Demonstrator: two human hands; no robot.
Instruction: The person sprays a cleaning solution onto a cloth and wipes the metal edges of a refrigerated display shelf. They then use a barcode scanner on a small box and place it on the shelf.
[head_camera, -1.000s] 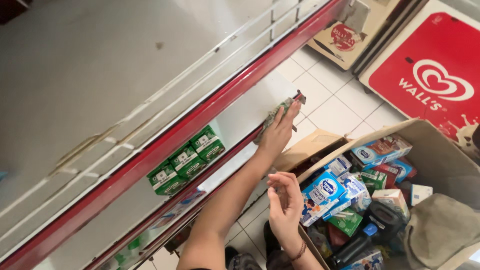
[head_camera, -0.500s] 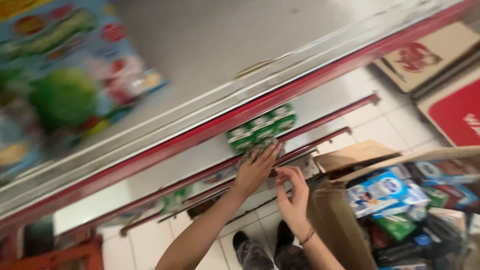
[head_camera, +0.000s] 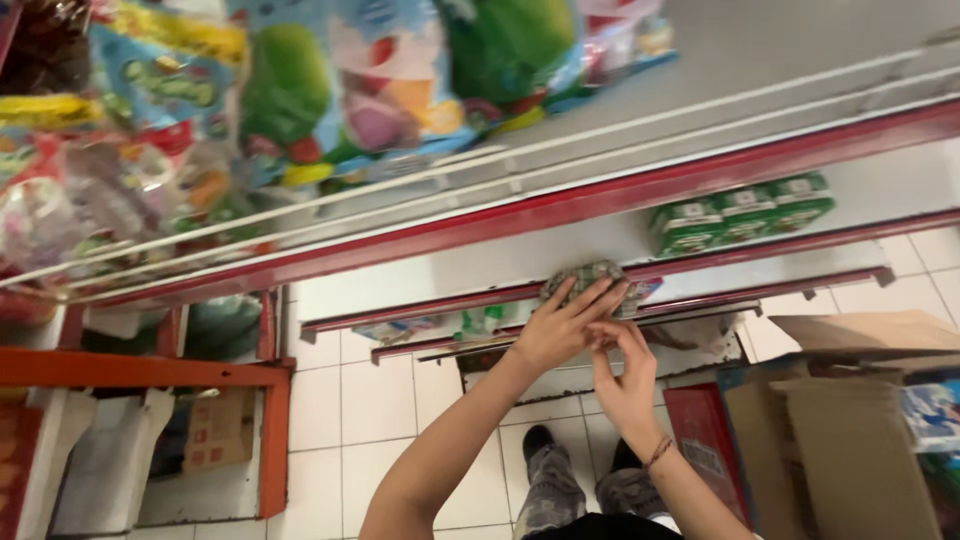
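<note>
Head view, left hand (head_camera: 565, 330) with its grip spread flat over a small grey-green packet (head_camera: 585, 277) on a red-edged shelf (head_camera: 600, 205), right hand (head_camera: 625, 375) just below, fingers pinching the packet's lower edge, green cartons (head_camera: 740, 212) up right of both grips, cardboard box (head_camera: 850, 420) further right.

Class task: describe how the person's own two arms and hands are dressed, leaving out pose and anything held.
Both arms are bare, with no sleeves and no gloves. The right hand has a thin dark cord bracelet around its wrist. The left hand and its wrist show nothing worn.
</note>
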